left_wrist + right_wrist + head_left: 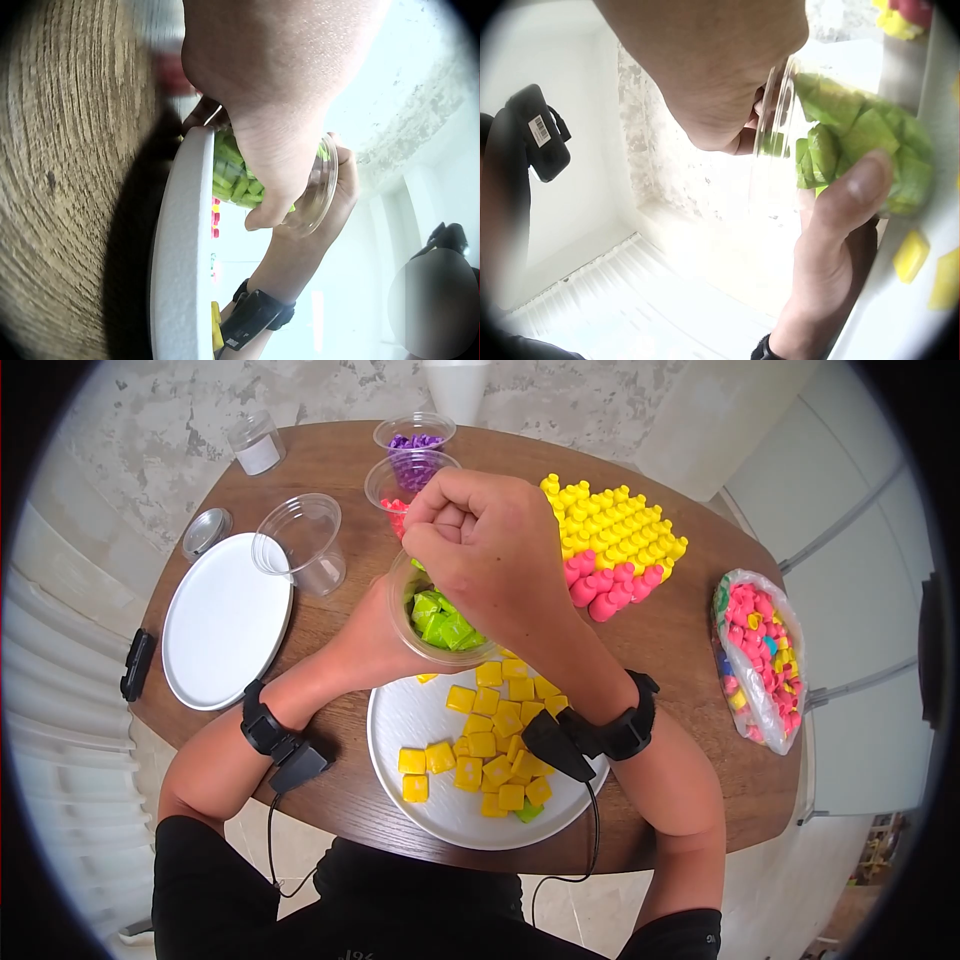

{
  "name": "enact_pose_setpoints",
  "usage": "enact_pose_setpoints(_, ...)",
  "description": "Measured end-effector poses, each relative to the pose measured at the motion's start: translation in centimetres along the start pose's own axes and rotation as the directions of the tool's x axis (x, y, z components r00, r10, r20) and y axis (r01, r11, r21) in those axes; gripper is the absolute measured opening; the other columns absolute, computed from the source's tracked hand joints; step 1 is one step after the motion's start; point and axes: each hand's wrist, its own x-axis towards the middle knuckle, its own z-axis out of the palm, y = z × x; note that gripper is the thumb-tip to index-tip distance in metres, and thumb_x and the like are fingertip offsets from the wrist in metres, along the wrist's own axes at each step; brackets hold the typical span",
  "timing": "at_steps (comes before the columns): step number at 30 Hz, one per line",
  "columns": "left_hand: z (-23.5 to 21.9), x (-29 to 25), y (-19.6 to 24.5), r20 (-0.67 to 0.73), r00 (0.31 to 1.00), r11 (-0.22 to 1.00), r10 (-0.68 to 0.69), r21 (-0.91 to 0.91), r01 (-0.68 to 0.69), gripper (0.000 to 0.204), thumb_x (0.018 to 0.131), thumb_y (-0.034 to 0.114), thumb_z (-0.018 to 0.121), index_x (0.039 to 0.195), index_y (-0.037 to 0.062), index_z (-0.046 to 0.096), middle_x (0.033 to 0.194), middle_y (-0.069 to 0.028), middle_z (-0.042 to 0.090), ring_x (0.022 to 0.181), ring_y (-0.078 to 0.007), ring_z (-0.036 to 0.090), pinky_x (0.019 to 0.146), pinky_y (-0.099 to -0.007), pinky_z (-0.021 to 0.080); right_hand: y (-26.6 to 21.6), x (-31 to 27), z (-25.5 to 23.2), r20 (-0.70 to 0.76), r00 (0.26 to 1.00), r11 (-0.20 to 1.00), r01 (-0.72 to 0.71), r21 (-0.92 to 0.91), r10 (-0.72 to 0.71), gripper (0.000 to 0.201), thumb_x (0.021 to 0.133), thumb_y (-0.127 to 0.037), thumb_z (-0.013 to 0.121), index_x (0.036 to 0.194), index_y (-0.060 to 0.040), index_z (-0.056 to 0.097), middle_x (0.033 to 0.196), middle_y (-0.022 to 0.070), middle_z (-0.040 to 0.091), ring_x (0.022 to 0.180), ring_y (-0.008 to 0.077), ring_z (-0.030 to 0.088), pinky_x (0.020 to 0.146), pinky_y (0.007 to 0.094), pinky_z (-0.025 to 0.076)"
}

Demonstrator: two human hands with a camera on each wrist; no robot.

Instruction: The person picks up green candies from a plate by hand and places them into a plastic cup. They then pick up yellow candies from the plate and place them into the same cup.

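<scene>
A clear plastic cup [398, 622] part-filled with green wrapped squares [440, 622] is gripped round its side by my left hand [385, 635], the thumb [851, 191] lying across it in the right wrist view. Over the cup's mouth is my right hand [490, 545], fingers curled inward. Some green shows at its fingers by the rim, apart from the pile, in the right wrist view; the fingertips are partly hidden. Below the cup, a white plate [400, 710] bears many yellow squares [467, 772] and a green piece [530, 810] near its front edge.
An empty oval plate [227, 620] and clear cup [322, 545] stand left, with a lidded jar [257, 448] behind. Cups of purple [415, 460] and red pieces [394, 515] stand at the back. Yellow bottle-shaped pieces [610, 520] and pink ones [610, 592] stand right, beside a filled bag [765, 660].
</scene>
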Motion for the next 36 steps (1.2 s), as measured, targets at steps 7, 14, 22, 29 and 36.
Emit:
enact_pose_setpoints(7,-0.23,-0.06,0.19,0.008,1.000,0.999,0.011,0.031,-0.012,0.076,0.070,0.024,0.101,0.133,0.0051,0.063,0.125,-0.0098,0.074,0.117,-0.0218,0.072,0.100,-0.0378,0.056,-0.11,0.00,0.00,-0.007,1.000,1.000,0.018,0.000,-0.018,0.006,0.084,-0.005,0.072,0.081,0.0003,0.072,0.065,0.0026,0.066,0.057,0.0068,0.055,0.054,0.0272,0.043)
enact_pose_setpoints(14,-0.08,-0.13,-0.37,0.006,1.000,1.000,0.000,0.020,0.000,0.075,0.071,0.024,0.100,0.133,0.0036,0.062,0.125,-0.0107,0.074,0.117,-0.0209,0.072,0.101,-0.0374,0.056,0.04,0.00,0.08,-0.017,1.000,1.000,0.023,0.000,-0.023,0.006,0.083,-0.005,0.072,0.081,0.0004,0.072,0.064,0.0033,0.066,0.056,0.0077,0.056,0.054,0.0276,0.044)
enact_pose_setpoints(22,-0.12,-0.01,-0.04,0.013,1.000,0.999,0.014,0.044,-0.015,0.077,0.072,0.025,0.100,0.135,0.0040,0.061,0.127,-0.0102,0.073,0.117,-0.0206,0.072,0.102,-0.0375,0.056,0.04,0.04,0.01,-0.013,0.999,0.999,0.031,-0.030,-0.031,0.007,0.083,-0.007,0.073,0.081,-0.0003,0.072,0.063,0.0039,0.065,0.055,0.0083,0.055,0.055,0.0281,0.044)
enact_pose_setpoints(29,-0.08,-0.08,-0.12,-0.010,1.000,0.999,0.021,0.042,-0.020,0.081,0.071,0.025,0.101,0.138,0.0044,0.059,0.132,-0.0104,0.070,0.123,-0.0216,0.069,0.104,-0.0382,0.054,0.25,0.03,0.25,-0.039,0.997,0.996,0.063,-0.066,-0.066,0.005,0.081,-0.008,0.073,0.079,-0.0037,0.071,0.060,0.0032,0.061,0.052,0.0109,0.053,0.054,0.0297,0.042)
enact_pose_setpoints(36,0.04,0.03,-0.23,-0.026,0.999,0.999,0.024,0.042,-0.023,0.084,0.071,0.026,0.101,0.140,0.0046,0.058,0.133,-0.0108,0.069,0.124,-0.0225,0.068,0.105,-0.0387,0.054,0.37,0.02,0.36,-0.057,0.992,0.990,0.104,-0.097,-0.110,0.006,0.080,-0.009,0.074,0.077,-0.0047,0.071,0.058,0.0033,0.057,0.051,0.0127,0.051,0.053,0.0314,0.040)
